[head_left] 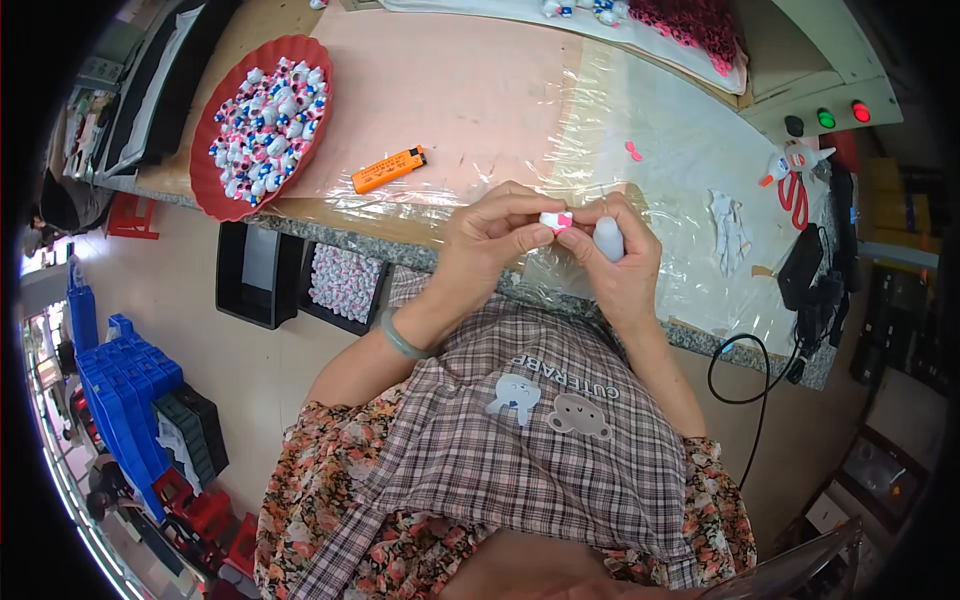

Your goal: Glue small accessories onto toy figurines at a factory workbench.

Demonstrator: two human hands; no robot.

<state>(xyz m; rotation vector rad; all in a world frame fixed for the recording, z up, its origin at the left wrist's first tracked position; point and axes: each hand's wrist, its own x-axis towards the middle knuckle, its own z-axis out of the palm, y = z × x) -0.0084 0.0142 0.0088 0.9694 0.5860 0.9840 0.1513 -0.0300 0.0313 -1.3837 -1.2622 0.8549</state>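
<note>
My left hand [490, 235] pinches a small white figurine with a pink part [555, 220] between thumb and fingertips. My right hand [630, 255] meets it from the other side, with its fingertips at the pink part. A small whitish bottle [608, 238], narrow at the top, is tucked in the curl of my right hand. Both hands are above the table's near edge. A loose pink bow-shaped piece [633, 151] lies on the plastic sheet beyond my right hand. An orange lighter [389, 170] rests to the left of my hands.
A red bowl [206, 190] at the left holds many white, blue and pink figurines. Below the table edge are a black tray [262, 312] and another tray of white-pink pieces [345, 284]. At right lie red-handled scissors [795, 200], a crumpled white scrap [730, 232] and a black cable [765, 385].
</note>
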